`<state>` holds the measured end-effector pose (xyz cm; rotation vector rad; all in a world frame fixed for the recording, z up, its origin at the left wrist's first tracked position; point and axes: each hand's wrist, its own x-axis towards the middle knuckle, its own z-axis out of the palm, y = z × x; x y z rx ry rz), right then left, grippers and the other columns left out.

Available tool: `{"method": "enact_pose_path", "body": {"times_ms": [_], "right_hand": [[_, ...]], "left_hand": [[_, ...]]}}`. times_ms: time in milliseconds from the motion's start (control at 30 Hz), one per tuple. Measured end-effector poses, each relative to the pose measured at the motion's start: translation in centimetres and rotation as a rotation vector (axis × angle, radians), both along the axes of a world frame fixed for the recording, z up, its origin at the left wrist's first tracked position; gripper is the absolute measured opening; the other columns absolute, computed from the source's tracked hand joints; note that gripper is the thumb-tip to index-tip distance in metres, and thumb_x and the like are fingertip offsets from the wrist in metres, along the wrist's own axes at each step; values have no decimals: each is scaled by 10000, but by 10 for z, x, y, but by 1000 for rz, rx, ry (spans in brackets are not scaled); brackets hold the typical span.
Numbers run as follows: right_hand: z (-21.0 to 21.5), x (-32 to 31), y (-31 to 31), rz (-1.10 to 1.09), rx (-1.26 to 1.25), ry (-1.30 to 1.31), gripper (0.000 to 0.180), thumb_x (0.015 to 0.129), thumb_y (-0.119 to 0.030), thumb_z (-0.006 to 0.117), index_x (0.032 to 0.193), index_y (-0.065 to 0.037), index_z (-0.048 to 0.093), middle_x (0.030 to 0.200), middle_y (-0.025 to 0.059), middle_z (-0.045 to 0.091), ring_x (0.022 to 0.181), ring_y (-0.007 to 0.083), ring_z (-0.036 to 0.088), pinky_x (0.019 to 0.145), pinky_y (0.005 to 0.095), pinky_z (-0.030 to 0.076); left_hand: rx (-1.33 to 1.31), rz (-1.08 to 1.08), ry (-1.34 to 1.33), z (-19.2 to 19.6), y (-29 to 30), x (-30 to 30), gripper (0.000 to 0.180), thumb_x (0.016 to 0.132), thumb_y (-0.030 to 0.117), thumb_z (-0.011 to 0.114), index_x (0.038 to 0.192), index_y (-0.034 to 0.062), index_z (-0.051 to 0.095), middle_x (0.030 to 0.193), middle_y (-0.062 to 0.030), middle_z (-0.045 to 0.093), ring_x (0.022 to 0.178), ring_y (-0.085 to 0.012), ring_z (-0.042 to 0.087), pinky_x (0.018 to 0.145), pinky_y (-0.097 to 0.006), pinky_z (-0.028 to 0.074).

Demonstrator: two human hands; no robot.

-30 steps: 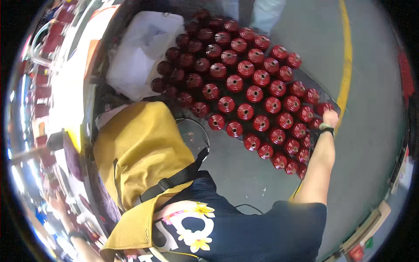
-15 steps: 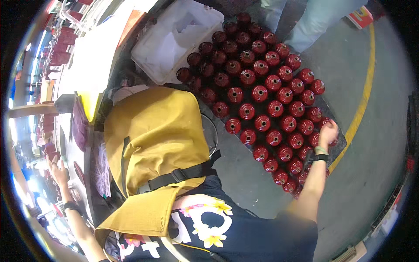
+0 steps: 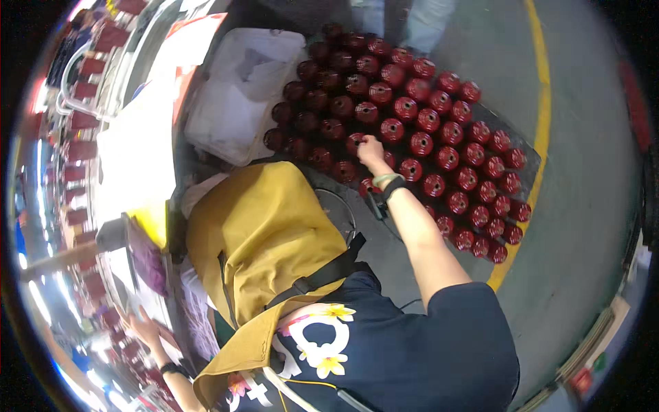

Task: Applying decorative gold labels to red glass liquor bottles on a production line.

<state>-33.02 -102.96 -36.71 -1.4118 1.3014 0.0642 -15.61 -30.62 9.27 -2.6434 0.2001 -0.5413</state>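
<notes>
My right hand [image 3: 371,151] reaches forward over the rows, its fingers closed at the top of a glossy dark red round piece [image 3: 355,141]. Similar red pieces [image 3: 421,143] stand close together around it, with ringed tops and a small hole in the middle of each. Off to the left, by the bright bench, my left hand [image 3: 142,328] has its fingers stretched apart, and no held thing shows in it. More red pieces [image 3: 110,317] are near that hand, small and blurred at the picture's rim. A dark band circles each wrist.
Beyond my mustard apron [image 3: 268,240] stands a white plastic bin [image 3: 230,103] with pale sheets inside. The red pieces rest on a dark board [image 3: 511,130] on the grey floor, beside a yellow line [image 3: 544,89]. Another person's trouser legs [image 3: 429,24] show behind. A purple cloth [image 3: 147,257] hangs at the bench.
My right hand has moved from the right edge of the red rows to their left part. The view has turned, and my left hand's fingers now show more spread.
</notes>
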Motion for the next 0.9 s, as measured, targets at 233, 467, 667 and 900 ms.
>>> {"method": "enact_pose_path", "body": {"times_ms": [233, 467, 667, 900], "right_hand": [[27, -67, 5, -214, -527, -60, 410, 939, -82, 631, 1345, -78, 573, 1363, 214, 507, 1166, 441, 595, 991, 517, 503], [24, -135, 12, -451, -277, 163, 410, 956, -136, 643, 1349, -63, 555, 1428, 226, 384, 1199, 440, 568, 1033, 488, 483], [22, -205, 3, -515, -673, 150, 417, 932, -123, 655, 1338, -85, 568, 1384, 239, 453, 1232, 422, 559, 1026, 479, 498], [32, -294, -10, -570, -382, 542, 563, 919, -161, 659, 1447, -62, 491, 1466, 246, 440, 1224, 443, 602, 1010, 491, 530]], "left_hand": [[55, 103, 59, -20, 10, 0, 432, 999, 309, 670, 1158, -93, 683, 1455, -321, 527, 1364, -488, 441, 1174, -573, 324], [61, 34, 66, -34, 17, 17, 470, 996, 297, 673, 1165, -141, 664, 1509, -249, 514, 1395, -444, 433, 1164, -549, 349], [-33, -79, 23, -42, 27, 36, 441, 986, 244, 682, 1098, -182, 661, 1668, -144, 348, 1417, -419, 412, 1166, -535, 356], [-32, -238, 49, -47, 10, 25, 434, 972, 230, 690, 1095, -186, 666, 1663, -112, 367, 1410, -414, 417, 1154, -525, 361]]}}
